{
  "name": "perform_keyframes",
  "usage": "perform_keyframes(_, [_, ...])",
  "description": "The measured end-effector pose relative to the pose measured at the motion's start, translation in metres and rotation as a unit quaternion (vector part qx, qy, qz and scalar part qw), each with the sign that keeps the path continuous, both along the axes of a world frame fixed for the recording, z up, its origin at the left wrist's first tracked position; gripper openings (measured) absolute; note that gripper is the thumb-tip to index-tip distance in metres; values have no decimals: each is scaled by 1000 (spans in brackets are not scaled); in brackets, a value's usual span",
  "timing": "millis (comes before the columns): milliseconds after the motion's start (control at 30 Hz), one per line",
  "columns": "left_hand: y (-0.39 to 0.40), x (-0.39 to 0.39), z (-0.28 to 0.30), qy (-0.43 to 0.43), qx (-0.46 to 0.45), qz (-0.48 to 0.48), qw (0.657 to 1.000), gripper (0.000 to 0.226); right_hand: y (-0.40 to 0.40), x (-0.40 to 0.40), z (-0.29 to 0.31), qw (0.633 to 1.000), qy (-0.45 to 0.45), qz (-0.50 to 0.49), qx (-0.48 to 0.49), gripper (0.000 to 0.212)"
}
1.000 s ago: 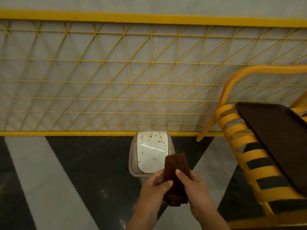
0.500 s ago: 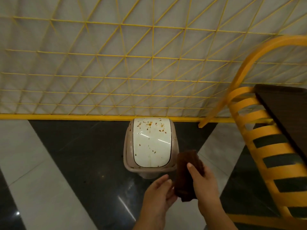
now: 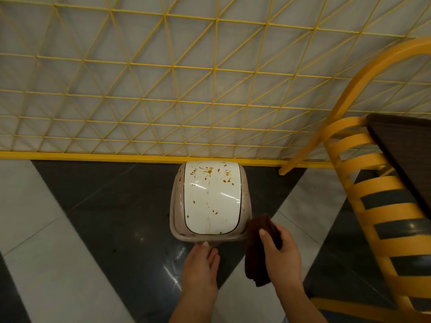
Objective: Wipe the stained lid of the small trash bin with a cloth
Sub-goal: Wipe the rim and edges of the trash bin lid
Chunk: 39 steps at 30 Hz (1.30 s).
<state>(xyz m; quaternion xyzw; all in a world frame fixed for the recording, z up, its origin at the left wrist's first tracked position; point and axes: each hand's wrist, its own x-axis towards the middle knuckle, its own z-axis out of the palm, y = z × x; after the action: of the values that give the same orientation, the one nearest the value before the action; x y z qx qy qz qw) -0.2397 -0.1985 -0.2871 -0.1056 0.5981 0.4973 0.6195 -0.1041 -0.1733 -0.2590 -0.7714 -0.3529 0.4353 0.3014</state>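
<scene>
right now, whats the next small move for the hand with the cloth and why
Probably bring the brown cloth in the right hand up onto the white lid: its brown stains are unwiped, and the left hand reaches the bin's near rim.

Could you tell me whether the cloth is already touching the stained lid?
No, the brown cloth hangs in the right hand beside the bin, clear of the white lid.

One bin (image 3: 177, 206), one lid (image 3: 211, 201), one cloth (image 3: 257, 255), two hands (image 3: 201, 266), seemingly one chair (image 3: 377, 206)
</scene>
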Motion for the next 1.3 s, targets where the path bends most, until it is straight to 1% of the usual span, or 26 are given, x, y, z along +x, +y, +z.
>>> perform_keyframes(233, [8, 11, -6, -13, 17, 0, 1000, 35, 13, -7, -16, 999, -1, -31, 18, 32])
perform_keyframes(367, [9, 11, -14, -13, 19, 12, 1000, 31, 2, -17, -30, 1000, -14, -20, -6, 31])
perform_keyframes(433, [11, 9, -17, -3, 17, 17, 1000, 30, -1, -19, -33, 1000, -28, -9, -9, 30])
perform_keyframes(533, [13, 10, -22, 31, 16, 7, 999, 28, 8, -12, -30, 999, -49, 11, 0, 24])
perform_keyframes(667, [12, 18, -32, 53, 17, -5, 998, 36, 6, -16, -29, 999, -42, -5, 14, 17])
perform_keyframes(733, [11, 19, -38, 58, 13, -14, 998, 43, -6, -26, -31, 999, -34, 8, 14, 12])
perform_keyframes(833, [12, 18, -42, 57, 5, -17, 998, 44, -11, -28, -33, 999, -37, 29, 10, 6])
perform_keyframes(967, [12, 18, -42, 79, 21, -32, 996, 47, 4, -15, -33, 999, -23, -33, 8, 15])
perform_keyframes(1000, [11, 17, -43, 79, 20, -36, 996, 47, 2, -17, -33, 999, -30, -33, 11, 16])
perform_keyframes(1067, [11, 16, -45, 86, 2, -47, 995, 46, -5, -26, -32, 999, -49, 6, 13, 12])
perform_keyframes(1133, [12, 15, -45, 84, 3, -48, 995, 46, -10, -33, -31, 996, -67, 55, 22, 8])
perform_keyframes(1167, [12, 14, -46, 84, 6, -52, 995, 46, -9, -32, -32, 995, -70, 63, 26, 8])
perform_keyframes(1233, [11, 14, -49, 90, 9, -64, 994, 45, -4, -27, -32, 997, -60, 43, 22, 7])
perform_keyframes(1300, [11, 14, -49, 85, 7, -62, 994, 47, -3, -24, -33, 999, -41, -4, 18, 6])
